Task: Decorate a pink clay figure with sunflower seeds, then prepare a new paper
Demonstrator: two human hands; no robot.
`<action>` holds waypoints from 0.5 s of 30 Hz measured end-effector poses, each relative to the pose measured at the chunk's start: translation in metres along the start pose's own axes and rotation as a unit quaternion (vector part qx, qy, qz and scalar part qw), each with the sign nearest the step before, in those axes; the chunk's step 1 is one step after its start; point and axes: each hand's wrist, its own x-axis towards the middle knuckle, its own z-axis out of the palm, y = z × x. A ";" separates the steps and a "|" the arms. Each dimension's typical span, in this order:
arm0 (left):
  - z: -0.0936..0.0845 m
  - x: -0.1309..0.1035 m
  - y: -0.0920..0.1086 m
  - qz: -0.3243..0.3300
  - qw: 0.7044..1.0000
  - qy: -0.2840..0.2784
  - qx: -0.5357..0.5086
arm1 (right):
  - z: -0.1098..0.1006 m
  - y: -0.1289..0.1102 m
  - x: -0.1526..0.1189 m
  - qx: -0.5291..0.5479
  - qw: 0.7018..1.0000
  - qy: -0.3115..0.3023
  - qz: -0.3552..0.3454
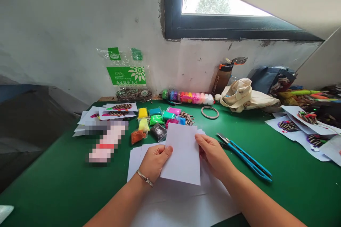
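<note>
A blank white sheet of paper (182,158) is held up between my two hands, its near edge tilted toward me. My left hand (156,158) pinches its left edge, thumb on top. On the opposite edge my right hand (213,152) grips it the same way, with most fingers hidden behind. Beneath lie more white sheets (135,161) and a large white paper (183,207). Beyond the held sheet are small bags of coloured clay, among them yellow (142,113), black (159,132) and orange (138,136), beside a pile of sunflower seeds (187,117).
A blue utility knife (247,158) and a tape roll (210,112) lie right of the papers. Decorated cards rest at left (118,111) and right (287,126). Along the wall stand a seed bag (128,76), a clay pack (188,97), a bottle (222,78) and a cloth bag (239,95).
</note>
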 end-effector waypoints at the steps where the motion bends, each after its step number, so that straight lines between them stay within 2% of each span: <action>1: 0.000 0.000 0.000 -0.003 1.000 -0.005 0.004 | -0.001 -0.001 0.001 0.011 1.000 0.005 -0.003; 11: 0.002 -0.003 0.000 -0.012 0.998 -0.039 0.038 | -0.010 -0.006 0.004 -0.016 0.998 0.029 -0.049; 15: 0.001 -0.003 -0.001 -0.003 0.998 -0.044 0.052 | -0.011 -0.008 0.005 -0.003 0.999 0.026 -0.032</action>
